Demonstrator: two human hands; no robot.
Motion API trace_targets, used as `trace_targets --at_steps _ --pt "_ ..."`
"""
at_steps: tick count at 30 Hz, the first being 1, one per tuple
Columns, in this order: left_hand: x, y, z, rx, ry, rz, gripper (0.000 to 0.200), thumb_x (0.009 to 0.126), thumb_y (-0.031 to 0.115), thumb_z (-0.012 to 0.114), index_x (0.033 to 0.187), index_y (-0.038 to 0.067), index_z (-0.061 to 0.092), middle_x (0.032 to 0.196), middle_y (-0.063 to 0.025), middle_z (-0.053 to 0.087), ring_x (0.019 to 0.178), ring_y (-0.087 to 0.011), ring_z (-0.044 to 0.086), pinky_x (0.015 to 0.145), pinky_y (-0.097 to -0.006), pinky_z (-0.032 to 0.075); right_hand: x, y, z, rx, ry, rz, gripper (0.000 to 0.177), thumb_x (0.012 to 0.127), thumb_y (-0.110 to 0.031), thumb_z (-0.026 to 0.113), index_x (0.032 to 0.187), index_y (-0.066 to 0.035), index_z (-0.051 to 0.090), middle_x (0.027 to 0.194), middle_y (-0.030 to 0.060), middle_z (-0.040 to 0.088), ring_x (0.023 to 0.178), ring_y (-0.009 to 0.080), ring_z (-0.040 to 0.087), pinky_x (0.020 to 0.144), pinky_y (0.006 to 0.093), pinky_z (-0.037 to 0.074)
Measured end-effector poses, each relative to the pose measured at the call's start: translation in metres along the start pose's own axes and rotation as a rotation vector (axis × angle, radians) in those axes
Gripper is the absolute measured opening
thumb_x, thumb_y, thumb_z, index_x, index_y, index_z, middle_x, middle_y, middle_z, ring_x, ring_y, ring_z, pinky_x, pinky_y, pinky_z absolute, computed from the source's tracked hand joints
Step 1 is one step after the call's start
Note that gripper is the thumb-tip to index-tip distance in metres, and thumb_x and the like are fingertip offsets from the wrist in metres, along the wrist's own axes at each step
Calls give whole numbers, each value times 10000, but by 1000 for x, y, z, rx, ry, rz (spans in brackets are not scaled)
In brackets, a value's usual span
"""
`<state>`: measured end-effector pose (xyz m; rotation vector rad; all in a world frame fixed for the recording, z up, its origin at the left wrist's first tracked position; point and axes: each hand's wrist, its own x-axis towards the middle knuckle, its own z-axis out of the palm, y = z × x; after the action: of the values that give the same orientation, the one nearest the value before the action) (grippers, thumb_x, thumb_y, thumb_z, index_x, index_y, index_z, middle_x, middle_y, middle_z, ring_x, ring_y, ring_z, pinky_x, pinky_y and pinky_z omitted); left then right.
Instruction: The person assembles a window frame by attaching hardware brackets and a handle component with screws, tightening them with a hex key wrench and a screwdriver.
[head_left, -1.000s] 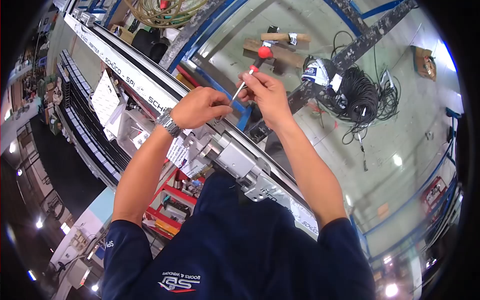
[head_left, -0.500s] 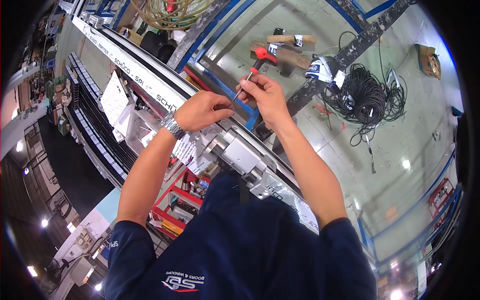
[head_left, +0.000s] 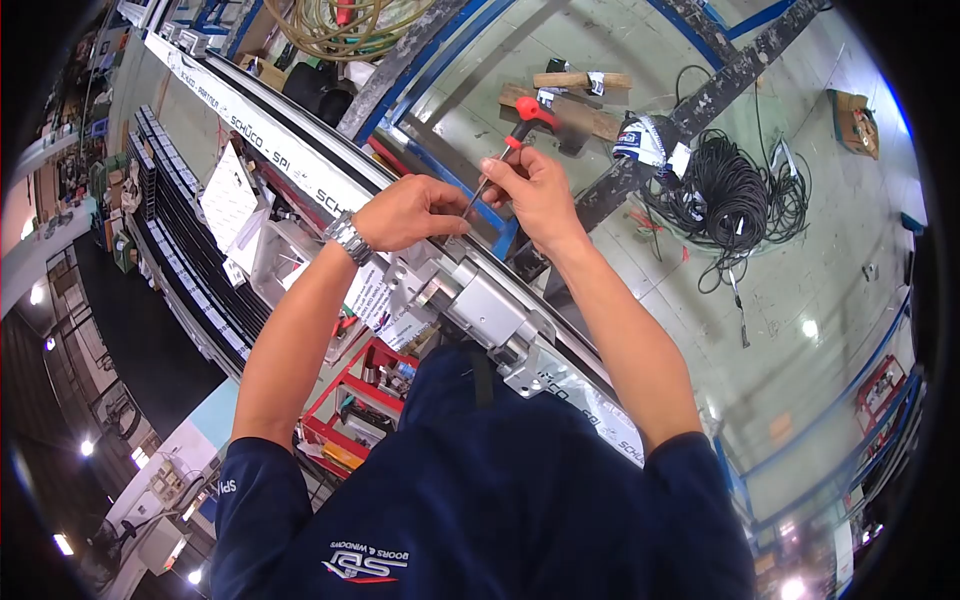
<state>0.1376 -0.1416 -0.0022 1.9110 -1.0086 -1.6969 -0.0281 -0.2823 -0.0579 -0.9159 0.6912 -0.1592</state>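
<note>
While a stack of long dark bars [head_left: 190, 240] is seen farthest to the left, well apart from both hands, a white sheet [head_left: 228, 200] is placed nearer, to the left of the left hand [head_left: 410, 212]. Between that sheet and the hands, a long profile [head_left: 270, 143] wrapped in white printed film is stretched diagonally, and the left hand is held over it. Below the left hand, past the forearm, a red rack [head_left: 350, 386] is filled with items too small to be made out. A metal wristwatch [head_left: 349, 238] is worn on the left wrist. The left fingers are curled, with thumb and forefinger brought close together at the lower end of a slim-shafted tool [head_left: 513, 143]; whether the shaft is gripped there or only touched cannot be told. The tool is held aslant between the hands, its red and black handle raised above the right hand [head_left: 535, 195]. Just below both hands, a silver metal fitting [head_left: 490, 310] is set along the profile. By the right hand, nearly closed, the shaft is pinched between thumb and fingers. Beyond it, wooden blocks [head_left: 590, 80] are laid on the floor; to its right, a coil of black cable [head_left: 735, 195] is seen, and farther right a brown box [head_left: 855, 125].
</note>
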Motion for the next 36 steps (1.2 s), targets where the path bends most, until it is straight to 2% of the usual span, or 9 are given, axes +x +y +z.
trace_targets --at_steps 8,11,17,20,23,26,29,33,36 --pt "4 4 -1 -13 6 18 227 938 206 733 1031 0 761 800 -42 732 713 -102 656 706 -289 532 -4 -16 -10 201 310 24 474 953 -317 772 1203 55 618 1102 150 693 849 191 722 764 290 568" --pt "8 3 0 -57 12 -4 202 967 185 742 1033 -6 742 843 7 706 782 -68 631 736 -266 521 4 -26 -20 -91 517 -415 622 943 -358 776 1386 22 563 1187 147 682 958 240 715 866 328 555" --pt "13 13 -1 251 -22 -8 238 959 233 725 1021 4 747 795 -40 718 723 -107 654 722 -280 534 21 -38 -47 -563 166 -474 430 956 -348 732 1287 -75 700 1103 113 726 993 245 705 900 357 530" --pt "14 10 -1 260 -38 11 246 959 237 721 1035 6 751 825 -55 744 752 -117 688 739 -287 546 22 -38 -46 -541 172 -471 361 962 -351 717 1179 -64 750 1068 136 737 976 248 709 894 365 533" --pt "15 0 3 216 11 100 290 932 278 684 1060 31 764 825 -87 775 744 -216 742 733 -345 566 22 -48 -51 -1097 240 -386 448 917 -387 760 1249 -88 721 1092 138 733 946 244 713 880 350 540" --pt "17 1 3 186 -29 65 304 942 253 667 1088 -5 736 850 -97 783 762 -191 745 741 -333 570 19 -67 -41 -1096 282 -262 551 893 -407 783 1327 -85 675 1139 123 737 958 236 718 872 333 547" --pt "18 -5 -3 22 -105 33 242 993 183 654 1061 -45 699 911 -76 772 808 -122 705 767 -288 560 16 -76 -52 -425 -82 -112 657 896 -429 780 1416 -67 605 1240 112 707 1040 232 704 898 346 552" --pt "17 -7 -3 14 -101 47 226 1001 174 621 1027 -40 688 903 -69 764 791 -115 685 752 -282 549 15 -41 -57 -191 -164 -342 604 935 -249 782 1458 -42 562 1374 109 617 1145 215 662 969 342 530" --pt "16 -1 0 84 -111 73 252 990 208 615 1062 -16 707 904 -70 780 810 -127 716 764 -291 558 26 -35 -61 -240 -54 -387 424 957 -174 767 1337 -38 637 1212 61 677 1062 154 656 930 298 514"
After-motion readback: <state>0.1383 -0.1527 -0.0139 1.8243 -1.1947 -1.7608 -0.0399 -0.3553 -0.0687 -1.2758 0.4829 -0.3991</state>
